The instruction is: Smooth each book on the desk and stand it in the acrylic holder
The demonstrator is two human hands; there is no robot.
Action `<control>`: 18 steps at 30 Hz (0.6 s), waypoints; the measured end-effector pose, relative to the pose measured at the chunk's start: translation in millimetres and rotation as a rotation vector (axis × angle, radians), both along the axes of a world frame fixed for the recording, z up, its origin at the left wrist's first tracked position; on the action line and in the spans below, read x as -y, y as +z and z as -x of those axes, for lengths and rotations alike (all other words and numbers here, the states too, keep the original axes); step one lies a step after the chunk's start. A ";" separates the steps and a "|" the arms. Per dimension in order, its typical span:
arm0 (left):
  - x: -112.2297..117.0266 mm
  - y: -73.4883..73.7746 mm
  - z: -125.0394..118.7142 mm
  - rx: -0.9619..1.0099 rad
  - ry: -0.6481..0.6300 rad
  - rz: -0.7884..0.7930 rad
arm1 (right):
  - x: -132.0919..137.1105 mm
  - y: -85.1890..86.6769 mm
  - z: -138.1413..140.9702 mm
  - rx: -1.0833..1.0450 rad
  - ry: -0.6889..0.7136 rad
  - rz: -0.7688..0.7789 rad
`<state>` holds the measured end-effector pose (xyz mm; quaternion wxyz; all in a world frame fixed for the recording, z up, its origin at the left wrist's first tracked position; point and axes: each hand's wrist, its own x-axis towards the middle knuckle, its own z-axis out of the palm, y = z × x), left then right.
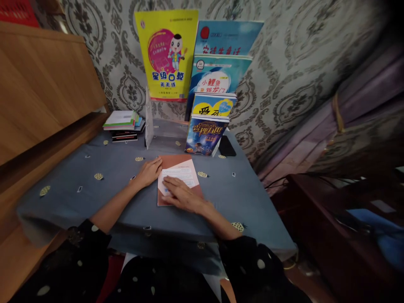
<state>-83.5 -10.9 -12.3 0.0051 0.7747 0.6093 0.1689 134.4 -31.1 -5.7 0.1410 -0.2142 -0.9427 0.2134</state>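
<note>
While right hand (181,194) presses it, booklet (177,161) lengthwise toward wall (284,63)

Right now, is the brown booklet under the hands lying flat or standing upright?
Flat: the booklet lies on the tablecloth, left hand and right hand touching it.

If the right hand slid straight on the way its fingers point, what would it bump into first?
Probably the left hand. The right hand lies flat on the white page, fingers aimed up-left, and the left hand rests just past the page's edge in that line, though the exact angle is unclear.
</note>
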 end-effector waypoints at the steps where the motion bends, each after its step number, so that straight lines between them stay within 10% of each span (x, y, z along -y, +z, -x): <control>1: -0.4 -2.0 0.6 0.001 0.000 -0.002 | -6.7 0.1 3.4 0.019 -0.010 -0.010; 10: -0.2 -9.0 3.3 0.011 0.001 -0.050 | -83.3 -13.3 4.7 0.141 -0.414 -0.132; 18: 0.1 -6.3 2.9 0.020 -0.006 -0.029 | -88.8 -30.3 -14.9 0.099 -0.537 -0.156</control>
